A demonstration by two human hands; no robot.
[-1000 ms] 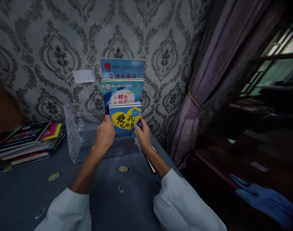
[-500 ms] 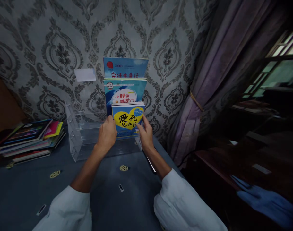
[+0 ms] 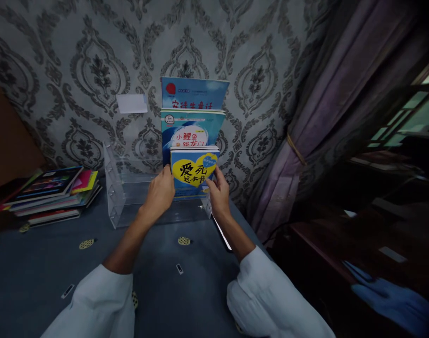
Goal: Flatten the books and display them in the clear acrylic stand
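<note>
A clear acrylic book rack stands on the table against the wall. In its right part, stepped one in front of another, are a blue book at the back, a teal book in the middle and a smaller blue book with a yellow heart at the front. My left hand grips the front book's left edge, its fingertips partly hidden. On the right edge, my right hand pinches the same book, with the thumb on the cover.
A pile of books lies on the table at the left. Beside my right forearm is a phone-like dark slab with a bright face. A purple curtain hangs at right; a blue glove-like thing lies lower right.
The view has turned slightly, so the whole scene sits a little further right. Both hands keep their hold on the front book, which stays in about the same place in the rack.
</note>
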